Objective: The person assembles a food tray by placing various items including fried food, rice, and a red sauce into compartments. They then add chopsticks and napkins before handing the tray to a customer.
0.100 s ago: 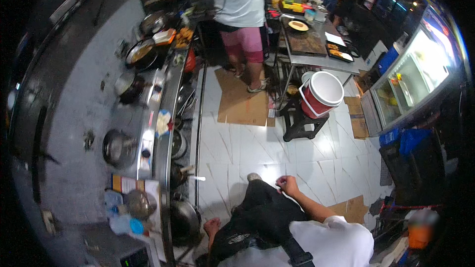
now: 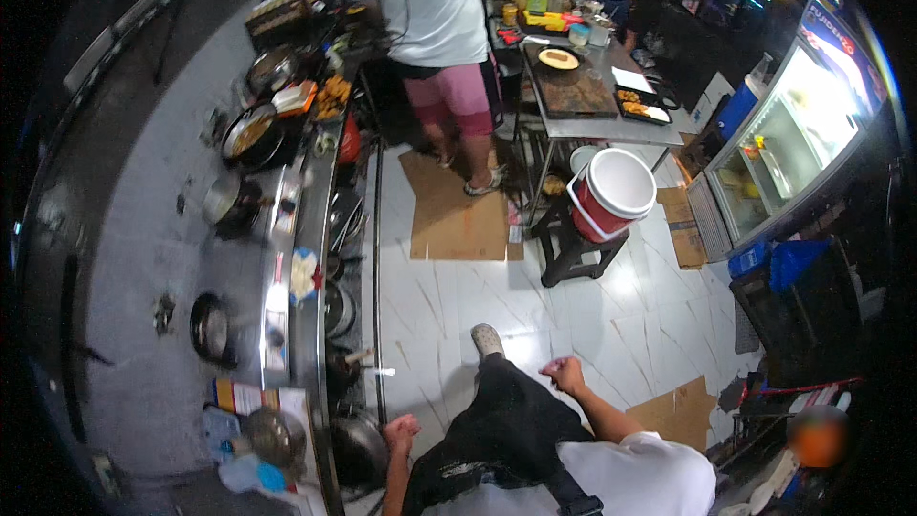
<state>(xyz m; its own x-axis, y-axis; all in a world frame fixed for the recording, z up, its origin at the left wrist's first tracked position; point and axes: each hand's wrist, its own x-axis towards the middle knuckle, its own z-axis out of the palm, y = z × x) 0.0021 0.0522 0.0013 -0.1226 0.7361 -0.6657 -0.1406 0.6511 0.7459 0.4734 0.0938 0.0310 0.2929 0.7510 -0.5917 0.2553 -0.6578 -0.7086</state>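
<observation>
My left hand point(image 2: 401, 433), loosely curled with nothing visible in it, hangs beside the steel counter point(image 2: 308, 325) on the left. A large dark wok point(image 2: 355, 454) on the shelf under that counter is nearest to it. My right hand point(image 2: 565, 375) is in the air over the tiled floor, in front of my dark apron point(image 2: 501, 420). Its fingers are bent but partly apart, and they hold nothing I can see. One light clog point(image 2: 487, 338) on my foot shows ahead of the apron.
A red and white cooler point(image 2: 616, 191) stands on a black stool point(image 2: 578, 253) ahead. Another person point(image 2: 439, 19) stands on flattened cardboard point(image 2: 458, 220) between the counter and a table point(image 2: 654, 132). At right is a lit glass-door fridge point(image 2: 778, 148). Pans point(image 2: 253, 137) line the left counter.
The view has shifted a little. My clog has come further into sight ahead of the apron. My left hand sits slightly higher and further left, and my right hand slightly lower.
</observation>
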